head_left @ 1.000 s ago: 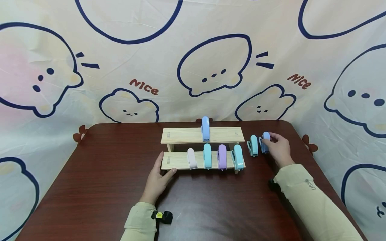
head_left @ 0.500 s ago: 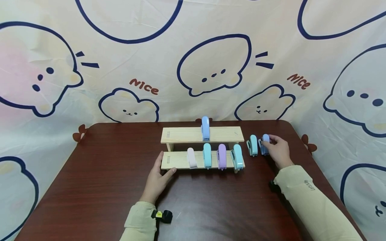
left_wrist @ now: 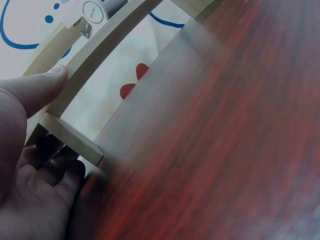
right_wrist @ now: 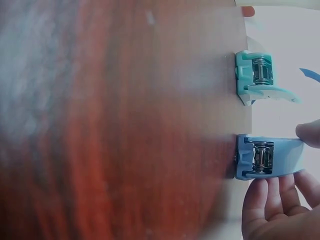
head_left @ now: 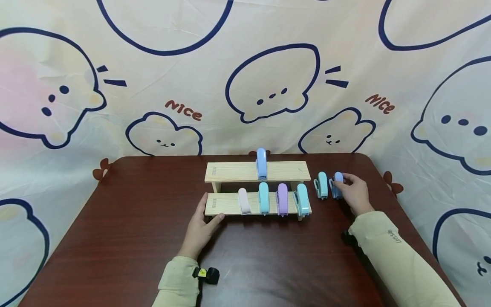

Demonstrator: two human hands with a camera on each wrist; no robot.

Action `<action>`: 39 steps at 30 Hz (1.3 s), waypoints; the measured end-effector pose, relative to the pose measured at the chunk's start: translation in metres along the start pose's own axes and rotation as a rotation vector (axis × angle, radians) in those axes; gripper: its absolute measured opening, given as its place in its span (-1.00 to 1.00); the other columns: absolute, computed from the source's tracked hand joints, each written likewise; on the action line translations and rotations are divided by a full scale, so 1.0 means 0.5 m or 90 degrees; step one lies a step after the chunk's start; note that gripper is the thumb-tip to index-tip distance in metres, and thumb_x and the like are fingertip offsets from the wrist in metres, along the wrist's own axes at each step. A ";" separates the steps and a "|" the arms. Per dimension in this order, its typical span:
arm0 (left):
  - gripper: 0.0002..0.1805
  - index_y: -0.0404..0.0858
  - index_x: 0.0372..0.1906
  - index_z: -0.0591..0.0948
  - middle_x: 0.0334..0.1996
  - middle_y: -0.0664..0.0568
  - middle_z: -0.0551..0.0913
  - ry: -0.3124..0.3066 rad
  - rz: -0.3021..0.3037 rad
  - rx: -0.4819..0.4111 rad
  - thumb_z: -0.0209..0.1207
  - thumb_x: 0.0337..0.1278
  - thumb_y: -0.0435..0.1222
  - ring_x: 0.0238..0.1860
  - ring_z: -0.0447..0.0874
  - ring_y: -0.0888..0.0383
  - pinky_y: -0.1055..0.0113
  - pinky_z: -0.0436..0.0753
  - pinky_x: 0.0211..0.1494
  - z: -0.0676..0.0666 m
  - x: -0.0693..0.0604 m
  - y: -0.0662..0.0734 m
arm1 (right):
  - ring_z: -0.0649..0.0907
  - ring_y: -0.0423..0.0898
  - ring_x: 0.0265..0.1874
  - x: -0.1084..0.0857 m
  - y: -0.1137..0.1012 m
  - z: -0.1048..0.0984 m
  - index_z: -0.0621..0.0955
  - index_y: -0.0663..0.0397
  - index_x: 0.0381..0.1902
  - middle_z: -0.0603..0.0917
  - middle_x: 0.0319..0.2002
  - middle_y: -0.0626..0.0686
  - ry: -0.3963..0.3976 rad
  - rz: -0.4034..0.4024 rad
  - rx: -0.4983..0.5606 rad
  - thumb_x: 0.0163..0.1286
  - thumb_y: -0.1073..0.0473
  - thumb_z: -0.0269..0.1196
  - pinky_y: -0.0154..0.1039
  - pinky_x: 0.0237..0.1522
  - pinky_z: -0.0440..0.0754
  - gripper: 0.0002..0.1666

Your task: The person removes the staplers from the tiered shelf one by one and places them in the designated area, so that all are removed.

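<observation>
My right hand point(head_left: 354, 194) pinches a blue stapler point(head_left: 337, 185) between thumb and fingers, at the right of the table. In the right wrist view, the blue stapler point(right_wrist: 282, 157) stands upright on the tabletop, its metal spring facing the camera. Just left of it stands a teal stapler point(head_left: 321, 186), apart from the hand. My left hand point(head_left: 199, 230) grips the left end of the front wooden shelf point(head_left: 229, 205), thumb on its near edge. On that shelf are a white stapler point(head_left: 244, 201), a teal stapler point(head_left: 264, 198), a purple stapler point(head_left: 282, 199) and another teal stapler point(head_left: 302, 200).
Behind the front shelf is a higher wooden shelf point(head_left: 234, 171), bearing one blue stapler point(head_left: 261, 163). Both stand on a dark red-brown table point(head_left: 134, 221). A cloth with cartoon outlines point(head_left: 215, 140) hangs round the table's back and sides.
My right hand and the blue stapler have shifted slightly toward me, coming about level with the teal stapler beside it. The left hand and shelves have stayed put.
</observation>
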State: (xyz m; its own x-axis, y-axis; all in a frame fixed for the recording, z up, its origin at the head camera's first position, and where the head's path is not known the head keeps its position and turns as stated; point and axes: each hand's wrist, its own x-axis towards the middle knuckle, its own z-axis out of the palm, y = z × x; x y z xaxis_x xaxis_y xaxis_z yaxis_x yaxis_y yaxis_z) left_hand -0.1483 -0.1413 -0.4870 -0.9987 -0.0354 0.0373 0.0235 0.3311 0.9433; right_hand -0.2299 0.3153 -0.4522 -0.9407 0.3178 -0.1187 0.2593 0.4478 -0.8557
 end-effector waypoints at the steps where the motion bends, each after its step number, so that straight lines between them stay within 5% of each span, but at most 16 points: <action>1: 0.00 -0.23 0.61 0.02 0.54 -0.18 0.17 0.000 0.000 0.000 0.36 0.23 -0.28 0.55 0.05 -0.06 -0.02 0.10 0.54 0.000 0.000 0.000 | 0.45 0.09 0.13 0.000 0.001 0.000 0.40 0.24 0.44 0.45 0.26 0.29 0.002 -0.002 -0.001 0.47 0.04 0.23 -0.18 0.02 0.53 -0.31; 19: 0.00 -0.21 0.62 0.01 0.55 -0.16 0.15 -0.002 -0.008 0.001 0.36 0.23 -0.28 0.55 0.05 -0.04 0.00 0.12 0.54 -0.003 0.000 -0.001 | 0.43 0.11 0.15 -0.006 0.000 -0.003 0.36 0.23 0.46 0.41 0.32 0.30 -0.019 0.003 0.002 0.48 -0.04 0.21 -0.11 0.07 0.56 -0.27; 26: 0.00 -0.20 0.62 0.01 0.55 -0.15 0.15 -0.002 -0.013 0.008 0.36 0.23 -0.27 0.55 0.04 -0.04 -0.02 0.12 0.54 -0.002 0.001 0.000 | 0.41 0.02 0.17 -0.024 -0.002 -0.008 0.39 0.13 0.47 0.37 0.41 0.22 0.005 0.012 0.049 0.47 -0.08 0.21 -0.42 -0.15 0.50 -0.27; 39: 0.00 -0.25 0.61 0.04 0.50 -0.22 0.25 0.004 0.014 -0.017 0.38 0.20 -0.29 0.51 0.15 -0.06 0.01 0.18 0.50 0.001 -0.001 -0.006 | 0.50 -0.22 0.04 -0.042 0.006 -0.026 0.44 0.07 0.44 0.52 0.25 0.08 0.093 0.031 0.162 0.43 -0.03 0.30 -0.60 -0.16 0.54 -0.30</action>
State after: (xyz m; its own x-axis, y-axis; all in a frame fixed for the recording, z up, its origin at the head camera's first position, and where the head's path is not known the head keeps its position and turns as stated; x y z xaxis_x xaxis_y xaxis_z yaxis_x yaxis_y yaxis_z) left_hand -0.1477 -0.1418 -0.4899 -0.9976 -0.0347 0.0606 0.0471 0.3066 0.9507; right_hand -0.2065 0.3207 -0.4456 -0.8820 0.4593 -0.1050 0.2233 0.2113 -0.9516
